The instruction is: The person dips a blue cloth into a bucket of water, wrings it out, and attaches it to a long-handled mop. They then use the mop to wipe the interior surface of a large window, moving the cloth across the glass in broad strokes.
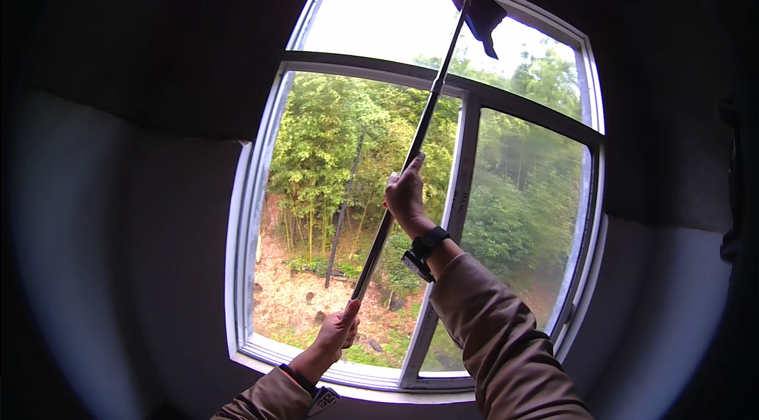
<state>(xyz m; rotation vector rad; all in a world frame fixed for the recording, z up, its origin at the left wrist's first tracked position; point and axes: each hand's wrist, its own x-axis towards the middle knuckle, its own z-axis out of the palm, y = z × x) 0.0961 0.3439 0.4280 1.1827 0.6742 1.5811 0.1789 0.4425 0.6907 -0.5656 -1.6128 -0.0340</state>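
A long dark telescopic pole (422,123) slants up across the window. My left hand (338,330) grips it near its lower end. Higher up, my right hand (407,192) is closed around the shaft, one finger lying along it. At the pole's top a dark cloth (481,12) hangs against the upper window pane, touching or close to the top of the frame; one corner of it droops. The head under the cloth is hidden. Both wrists wear black bands, each with a small tag bearing a printed pattern.
The white window frame (238,254) surrounds an upper pane and two lower sections, divided by a dark crossbar (367,64) and an upright (464,171). Trees and sloping ground show outside. Dark wall (178,195) borders the window, and the sill (379,391) runs below it.
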